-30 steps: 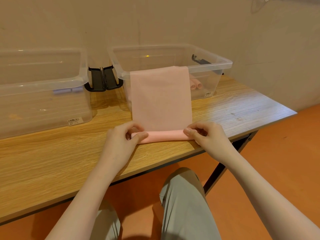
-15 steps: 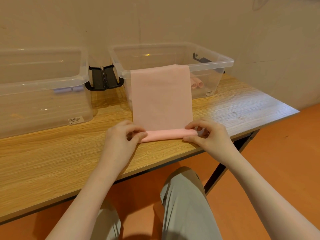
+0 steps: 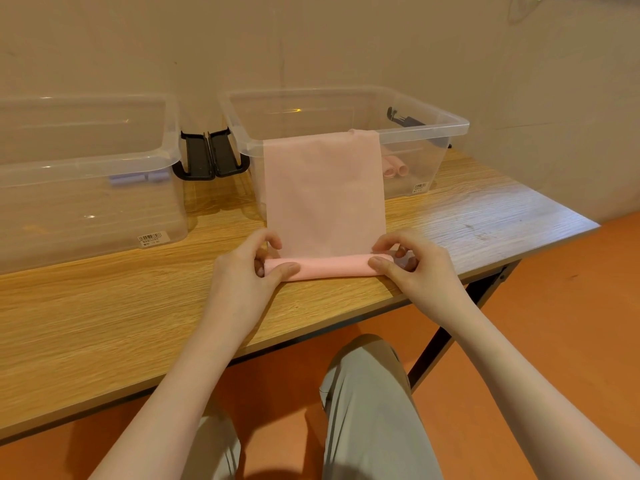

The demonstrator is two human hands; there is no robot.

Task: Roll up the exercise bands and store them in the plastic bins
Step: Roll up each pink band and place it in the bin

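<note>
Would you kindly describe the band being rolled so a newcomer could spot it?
On the wooden table, find the right-hand clear bin. The pink band hangs over its front rim to the table edge. Unlike the finished rolls inside, it is mostly flat.

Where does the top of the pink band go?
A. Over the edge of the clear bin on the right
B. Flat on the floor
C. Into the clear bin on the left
A: the pink band rises from the table and drapes over the front rim of the right bin.
</note>
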